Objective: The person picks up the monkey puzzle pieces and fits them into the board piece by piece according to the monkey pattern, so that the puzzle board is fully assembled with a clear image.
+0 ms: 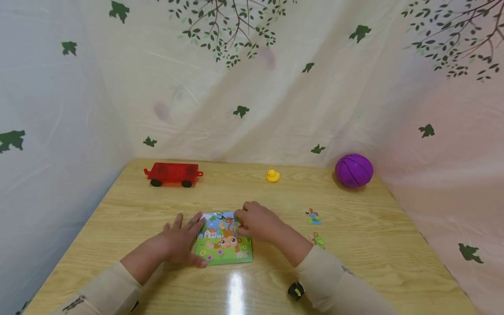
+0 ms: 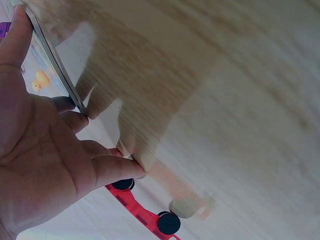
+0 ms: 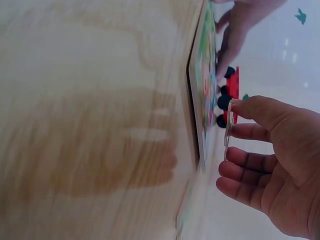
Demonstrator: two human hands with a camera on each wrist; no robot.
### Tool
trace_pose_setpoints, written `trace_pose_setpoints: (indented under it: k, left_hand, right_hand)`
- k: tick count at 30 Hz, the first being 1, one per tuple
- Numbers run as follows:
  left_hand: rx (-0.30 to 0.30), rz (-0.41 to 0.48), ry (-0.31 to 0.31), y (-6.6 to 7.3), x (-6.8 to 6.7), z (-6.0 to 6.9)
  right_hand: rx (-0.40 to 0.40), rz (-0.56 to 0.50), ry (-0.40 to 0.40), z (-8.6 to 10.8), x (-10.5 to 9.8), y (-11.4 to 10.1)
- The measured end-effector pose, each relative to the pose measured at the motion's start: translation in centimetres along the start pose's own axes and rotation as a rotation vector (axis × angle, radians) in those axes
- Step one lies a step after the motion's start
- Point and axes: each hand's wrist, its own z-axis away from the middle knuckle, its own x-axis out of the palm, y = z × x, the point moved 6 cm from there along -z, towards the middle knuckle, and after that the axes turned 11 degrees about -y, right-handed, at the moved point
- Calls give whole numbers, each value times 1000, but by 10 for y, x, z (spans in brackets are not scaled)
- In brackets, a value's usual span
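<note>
Right-hand fingers [image 3: 251,131] pinch a thin piece [image 3: 229,121] above the monkey board [image 1: 222,255].

I face a creased, pale cloth wall [image 1: 201,135] behind a light wood-grain table [image 1: 374,249]. Along the top I see 2 clusters of leafy branches [image 1: 238,26], and dark green leaf-like shapes [image 1: 241,111] dot the fabric. The left-hand drape [image 1: 47,197] looks bluish to me, the right-hand drape [image 1: 453,188] pinkish. A white glare streak [image 1: 236,293] shines on the table's near part.
</note>
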Motion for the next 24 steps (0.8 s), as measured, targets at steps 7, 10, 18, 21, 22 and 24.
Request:
trace_pose_setpoints:
  k: [7,10,18,21,22,24]
  left_hand:
    - [0,-12,5,0,-1,1]
    - [2,-20,8,1,-1,2]
    - [11,-24,12,1,0,1]
    - [10,-31,15,1,-1,1]
    - [10,-35,16,0,-1,1]
    - [13,-40,20,0,-1,1]
  right_hand:
    - [-32,35,-50,-16,7,-26]
    - [-45,50,-56,-20,9,-35]
    - [-9,68,-51,-25,14,-42]
    - [-13,62,-64,-26,13,-44]
    - [-14,59,-71,-26,13,-45]
    - [-14,55,-85,-27,13,-46]
